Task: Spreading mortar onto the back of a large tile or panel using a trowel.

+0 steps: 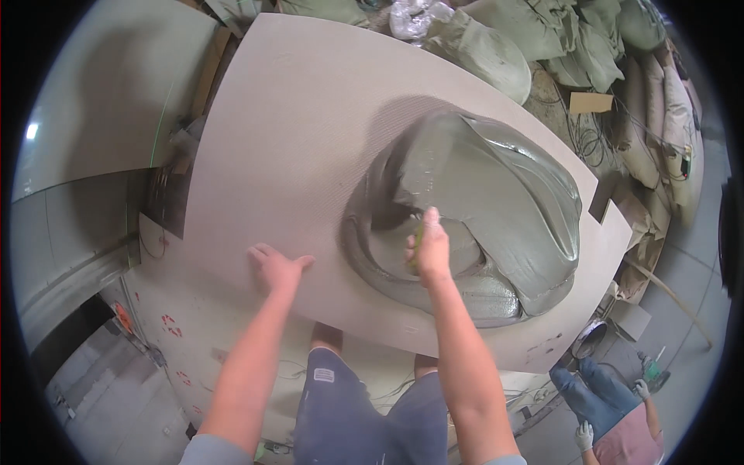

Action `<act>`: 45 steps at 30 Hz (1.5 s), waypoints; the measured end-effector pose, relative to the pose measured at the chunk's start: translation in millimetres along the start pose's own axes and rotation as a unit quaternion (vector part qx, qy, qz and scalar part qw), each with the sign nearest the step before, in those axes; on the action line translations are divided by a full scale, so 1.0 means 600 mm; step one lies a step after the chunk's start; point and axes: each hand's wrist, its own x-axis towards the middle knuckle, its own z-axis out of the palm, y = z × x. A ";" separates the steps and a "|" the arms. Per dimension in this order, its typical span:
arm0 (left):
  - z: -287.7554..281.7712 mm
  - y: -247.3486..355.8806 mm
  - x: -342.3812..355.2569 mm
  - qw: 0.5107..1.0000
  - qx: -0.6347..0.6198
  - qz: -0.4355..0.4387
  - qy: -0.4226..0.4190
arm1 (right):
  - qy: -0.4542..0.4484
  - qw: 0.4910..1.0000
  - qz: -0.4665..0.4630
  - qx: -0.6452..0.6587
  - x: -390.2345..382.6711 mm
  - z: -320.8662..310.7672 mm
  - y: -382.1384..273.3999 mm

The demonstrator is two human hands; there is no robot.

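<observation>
A wide pale board [310, 116] lies in front of me, with a large mound of wet grey mortar [511, 201] spread over its right half. My right hand [431, 246] is closed around the green handle of a trowel [425, 170]. Its broad blade is coated in mortar and tilted against the mound, so its outline is partly hard to make out. Fine ridges mark the board at the mortar's upper left side. My left hand [277, 266] rests on the board near its front edge, left of the mortar, empty, with thumb and fingers apart.
Full sacks [484, 58] and more bags [643, 116] crowd the far right, beside a cardboard piece [590, 102] and cables. A large panel [108, 85] stands on the left. At lower right, a gloved person [620, 426] is near a green power tool [655, 372] and a bucket [590, 339].
</observation>
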 end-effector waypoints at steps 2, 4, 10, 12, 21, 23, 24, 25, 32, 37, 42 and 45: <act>-0.008 -0.008 0.000 0.999 -0.029 0.012 0.005 | -0.030 0.992 0.000 -0.124 -0.025 0.057 0.005; -0.007 0.008 -0.011 0.999 -0.009 0.032 -0.014 | -0.024 0.951 -0.093 -0.294 -0.023 0.065 0.039; 0.021 -0.222 -0.067 0.952 -0.032 0.302 0.030 | -0.017 0.771 -0.094 -0.630 -0.124 -0.011 0.068; 0.020 -0.257 -0.153 0.943 -0.064 0.322 -0.044 | 0.104 0.778 -0.124 -0.607 -0.137 -0.102 0.104; 0.057 -0.294 -0.251 0.960 -0.053 0.260 -0.087 | 0.228 0.959 0.121 0.113 -0.177 -0.098 0.377; 0.067 -0.282 -0.245 0.956 -0.013 0.273 -0.101 | 0.210 0.959 0.133 0.138 -0.159 -0.014 0.406; 0.072 -0.282 -0.244 0.957 -0.003 0.269 -0.112 | 0.208 0.955 0.147 0.152 -0.149 0.037 0.407; 0.081 -0.298 -0.240 0.960 0.003 0.258 -0.111 | 0.162 0.965 0.139 0.150 -0.156 0.107 0.394; 0.093 -0.306 -0.228 0.956 0.030 0.275 -0.099 | -0.054 0.990 -0.010 -0.132 -0.167 0.366 0.311; 0.079 -0.267 -0.226 0.955 0.044 0.263 -0.131 | -0.161 0.847 -0.133 -0.489 -0.170 0.327 0.269; 0.076 -0.272 -0.237 0.957 0.065 0.243 -0.145 | -0.106 0.692 -0.268 -0.662 -0.136 0.177 0.176; 0.066 -0.249 -0.241 0.953 0.102 0.238 -0.157 | 0.014 0.731 -0.247 -0.636 -0.088 0.047 0.125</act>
